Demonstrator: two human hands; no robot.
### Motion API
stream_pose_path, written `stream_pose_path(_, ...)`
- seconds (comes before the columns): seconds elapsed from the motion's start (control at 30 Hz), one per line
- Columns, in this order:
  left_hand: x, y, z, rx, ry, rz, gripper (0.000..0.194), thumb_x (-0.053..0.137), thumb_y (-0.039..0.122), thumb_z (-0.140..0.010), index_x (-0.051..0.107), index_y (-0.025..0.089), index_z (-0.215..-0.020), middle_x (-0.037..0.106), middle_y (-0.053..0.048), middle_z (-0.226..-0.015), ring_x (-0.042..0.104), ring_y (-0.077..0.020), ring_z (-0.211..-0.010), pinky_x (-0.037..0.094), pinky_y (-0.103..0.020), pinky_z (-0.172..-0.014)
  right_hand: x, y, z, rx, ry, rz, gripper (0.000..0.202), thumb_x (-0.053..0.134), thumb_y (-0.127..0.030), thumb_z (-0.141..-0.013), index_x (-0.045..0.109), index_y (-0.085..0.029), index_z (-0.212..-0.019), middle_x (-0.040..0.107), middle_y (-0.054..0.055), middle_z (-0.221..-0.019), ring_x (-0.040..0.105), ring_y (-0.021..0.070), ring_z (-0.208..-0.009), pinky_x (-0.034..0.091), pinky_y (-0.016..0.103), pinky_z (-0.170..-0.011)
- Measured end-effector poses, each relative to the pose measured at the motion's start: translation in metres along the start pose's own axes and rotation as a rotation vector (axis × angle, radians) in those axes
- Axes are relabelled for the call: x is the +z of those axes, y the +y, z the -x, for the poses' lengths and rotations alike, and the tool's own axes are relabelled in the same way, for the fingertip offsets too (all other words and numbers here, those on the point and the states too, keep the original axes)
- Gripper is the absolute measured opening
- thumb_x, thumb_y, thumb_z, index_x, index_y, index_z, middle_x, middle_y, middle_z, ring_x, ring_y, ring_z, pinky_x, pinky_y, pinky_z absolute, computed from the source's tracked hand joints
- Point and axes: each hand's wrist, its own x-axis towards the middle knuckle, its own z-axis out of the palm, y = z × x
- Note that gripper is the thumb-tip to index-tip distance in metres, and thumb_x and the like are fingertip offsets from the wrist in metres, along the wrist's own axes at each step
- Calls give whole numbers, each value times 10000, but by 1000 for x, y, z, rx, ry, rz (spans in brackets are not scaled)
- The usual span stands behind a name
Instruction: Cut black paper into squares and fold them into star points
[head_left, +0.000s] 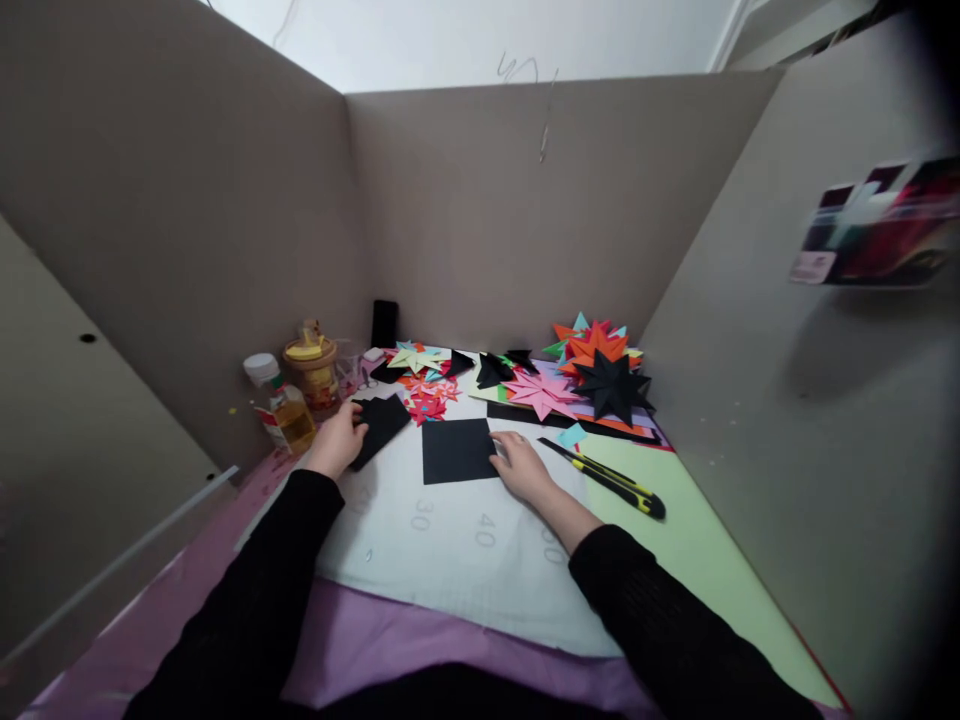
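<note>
My left hand [341, 438] is closed on the edge of a piece of black paper [382, 432], which lies tilted at the left of the white mat [450, 560]. A second, squarish sheet of black paper [457, 452] lies flat in the middle. My right hand [517, 462] grips its right edge between thumb and fingers; the fingertips partly cover that edge. To the right of this hand lies a black and yellow utility knife [611, 482], with a small light blue paper piece [572, 435] by its tip.
Folded paper stars, among them a pink one [541, 392] and a black one [613, 386], lie at the back. A bottle [285, 405], a yellowish jar [313, 370] and a black phone-like object [385, 324] stand at back left. Grey panels [510, 220] enclose the table.
</note>
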Motion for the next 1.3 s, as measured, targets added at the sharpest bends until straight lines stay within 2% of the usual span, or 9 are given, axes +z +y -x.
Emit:
stream_pose_path(0.1,13,7,8,132,-21,6,361,522,224,-796,582,137,-1141,608,-152,-1202,533,-282,-1144,381,-382,-972,-1,1,1,99,60,-217,384,575,-237,-741,560,-240,-1124,520,78,-1240,494,227,-1153,374,407,-1000)
stream_pose_path(0.17,33,22,23,253,-118,36,274,593,269,-759,678,197,-1009,684,-93,-1081,596,-256,-1052,428,-332,-930,-4,0,0,183,78,-371,365,530,-316,-790,507,-250,-1148,523,85,-1229,556,225,-1088,454,407,-917)
stream_pose_path(0.3,67,41,46,352,-146,77,239,571,259,-785,726,198,-956,669,-109,-1138,566,-273,-1105,399,-382,-987,-13,0,1,291,15,-637,255,525,-373,-804,511,-232,-1016,616,81,-1006,655,216,-909,533,378,-774)
stream_pose_path(0.53,74,30,46,354,-114,189,263,575,278,-789,726,201,-989,686,-98,-1108,560,-267,-1115,400,-409,-999,-2,-9,2,331,-59,-825,384,743,-328,-631,568,-196,-947,640,24,-758,634,166,-663,502,291,-599)
stream_pose_path(0.73,73,31,48,168,-17,352,352,594,304,-773,664,182,-1096,634,-107,-1199,550,-254,-1141,392,-395,-1012,16,-14,5,286,71,-810,406,795,-224,-495,601,-178,-849,541,-75,-540,519,113,-515,412,233,-523)
stream_pose_path(0.83,72,34,48,-8,33,459,453,568,313,-800,567,140,-1218,616,-145,-1208,589,-255,-1084,445,-388,-946,9,-11,2,271,130,-829,329,777,-260,-515,601,-178,-781,575,-49,-562,539,135,-553,421,246,-535)
stream_pose_path(0.97,71,47,47,-195,-11,633,487,518,277,-839,458,130,-1299,526,-171,-1318,596,-222,-1081,503,-298,-828,-1,-6,-4,288,209,-896,327,704,-366,-616,577,-206,-871,660,2,-725,600,184,-692,474,291,-607)
stream_pose_path(1.13,67,61,35,-375,-127,789,585,584,245,-784,381,189,-1330,465,-180,-1362,631,-211,-1002,509,-215,-598,4,-10,0,431,92,-969,223,621,-318,-703,532,-243,-893,676,15,-783,643,204,-712,519,387,-634)
stream_pose_path(1.3,67,70,32,-387,-206,839,527,633,232,-727,484,142,-1224,641,-139,-1073,658,-142,-669,439,-184,-459,5,-19,7,485,-36,-1010,165,579,-215,-713,527,-252,-864,671,8,-794,655,198,-724,533,414,-672)
